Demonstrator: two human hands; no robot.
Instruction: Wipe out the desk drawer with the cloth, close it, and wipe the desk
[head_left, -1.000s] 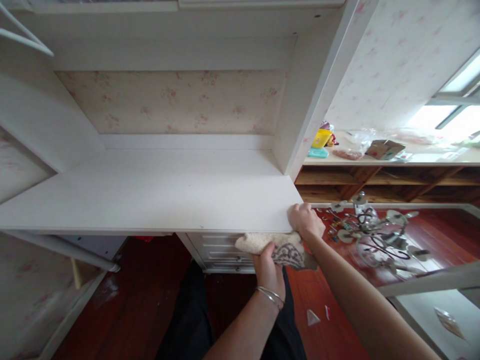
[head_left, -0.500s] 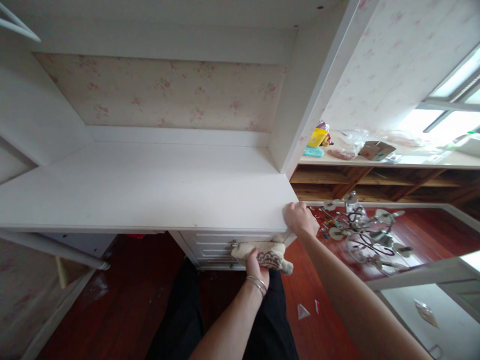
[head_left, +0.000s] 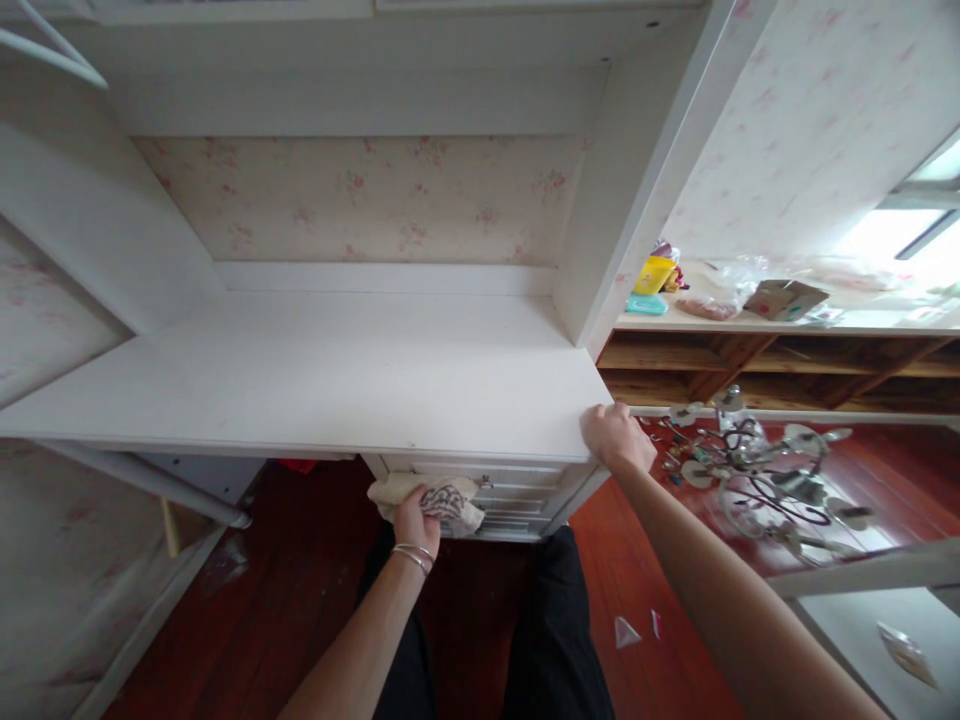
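My left hand [head_left: 415,522], with thin bracelets on the wrist, grips a beige cloth with a dark pattern [head_left: 429,499] and presses it against the white drawer fronts [head_left: 517,491] under the desk. My right hand [head_left: 616,436] rests on the front right corner of the white desk top [head_left: 315,375], fingers curled over the edge. My dark trouser legs show below the drawers.
A metal chandelier [head_left: 757,470] lies on the red wooden floor to the right. Behind it a wooden shelf unit [head_left: 750,360] carries a yellow container, a cardboard box and bags. White side panels wall in the desk. Scraps of paper [head_left: 624,632] lie on the floor.
My left hand has slid the cloth leftward along the drawer fronts, from beside my right hand to under the middle of the desk. My right hand stayed on the corner.
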